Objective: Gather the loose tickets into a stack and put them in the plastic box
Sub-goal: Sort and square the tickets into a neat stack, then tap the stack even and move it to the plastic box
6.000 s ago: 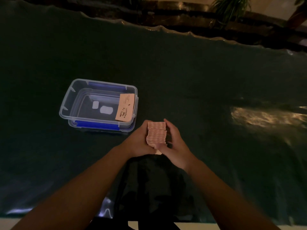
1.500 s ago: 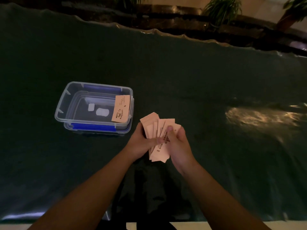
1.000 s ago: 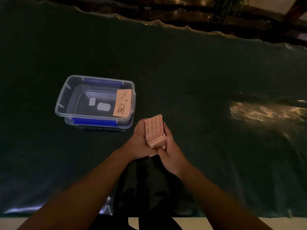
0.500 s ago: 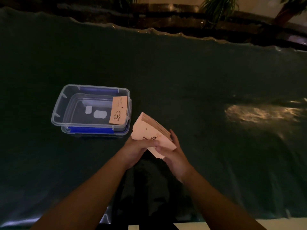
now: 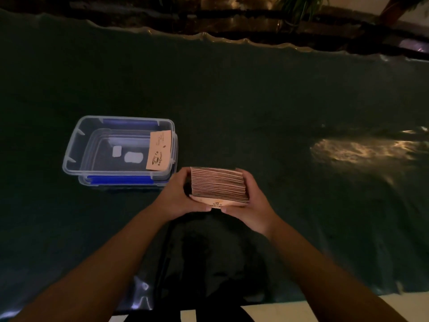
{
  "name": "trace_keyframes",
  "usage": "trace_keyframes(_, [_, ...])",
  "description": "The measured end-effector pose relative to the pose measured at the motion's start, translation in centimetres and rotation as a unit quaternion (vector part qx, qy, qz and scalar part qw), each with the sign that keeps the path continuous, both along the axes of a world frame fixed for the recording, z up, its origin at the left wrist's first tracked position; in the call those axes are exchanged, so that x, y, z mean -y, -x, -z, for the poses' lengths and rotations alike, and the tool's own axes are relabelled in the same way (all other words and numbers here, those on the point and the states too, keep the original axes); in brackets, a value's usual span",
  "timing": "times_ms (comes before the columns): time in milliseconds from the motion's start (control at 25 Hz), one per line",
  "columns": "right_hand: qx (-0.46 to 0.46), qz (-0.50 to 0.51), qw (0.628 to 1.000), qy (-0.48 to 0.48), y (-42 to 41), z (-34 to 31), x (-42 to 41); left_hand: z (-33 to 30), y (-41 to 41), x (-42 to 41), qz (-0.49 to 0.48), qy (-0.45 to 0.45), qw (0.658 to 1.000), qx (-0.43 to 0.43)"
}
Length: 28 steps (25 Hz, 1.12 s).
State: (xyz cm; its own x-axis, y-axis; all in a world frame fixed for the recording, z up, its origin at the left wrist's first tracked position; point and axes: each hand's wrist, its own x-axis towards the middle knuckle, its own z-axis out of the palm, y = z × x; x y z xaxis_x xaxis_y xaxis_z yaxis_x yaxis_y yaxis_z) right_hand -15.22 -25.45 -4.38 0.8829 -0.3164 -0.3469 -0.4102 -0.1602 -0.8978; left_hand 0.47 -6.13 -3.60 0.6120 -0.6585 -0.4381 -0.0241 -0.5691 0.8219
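A thick stack of pale pink tickets (image 5: 218, 185) stands on its edges between both hands, just above the dark green table cover. My left hand (image 5: 178, 196) presses its left end and my right hand (image 5: 251, 203) its right end, thumbs under the near face. A clear plastic box (image 5: 72, 149) with blue clips sits to the left of the stack, lid off. One single ticket (image 5: 160, 150) with a cup drawing leans inside against the box's right wall.
The dark green cover (image 5: 255, 101) spreads over the whole table, its wavy far edge at the top. A bright glare patch (image 5: 362, 151) lies to the right. Plants and a dark ledge stand beyond the far edge. A dark bag sits below my arms.
Half a second ago the tickets lay tilted and fanned in my hands; now they are squared into an even block held edge-up between both palms.
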Motion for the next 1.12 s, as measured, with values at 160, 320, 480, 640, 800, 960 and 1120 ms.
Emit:
trace_keyframes(160, [-0.061,-0.031,0.993,0.092,-0.1,1.2,-0.1,1.7,0.9,0.3,0.025,-0.059,0.991,0.119])
trace_keyframes(320, [-0.128,-0.073,0.965,0.217,0.4,2.7,0.1,3.2,1.0,0.2,0.056,-0.11,0.981,0.147])
trace_keyframes(480, [-0.099,-0.08,0.954,0.272,0.0,3.3,-0.4,3.7,1.4,0.7,0.074,-0.136,0.974,0.167])
trace_keyframes(640, [-0.086,-0.072,0.953,0.282,-0.1,3.8,0.0,3.4,1.1,0.6,0.075,-0.131,0.974,0.167])
trace_keyframes(800, [-0.089,-0.07,0.947,0.301,-0.1,3.4,0.4,2.5,0.9,0.6,0.076,-0.1,0.975,0.182])
trace_keyframes(960, [-0.08,-0.079,0.94,0.323,-0.4,3.1,0.5,2.5,0.5,0.7,0.081,-0.098,0.978,0.168])
trace_keyframes(1120, [-0.097,-0.081,0.941,0.315,-0.3,3.0,0.3,2.8,0.6,0.7,0.11,-0.121,0.974,0.157])
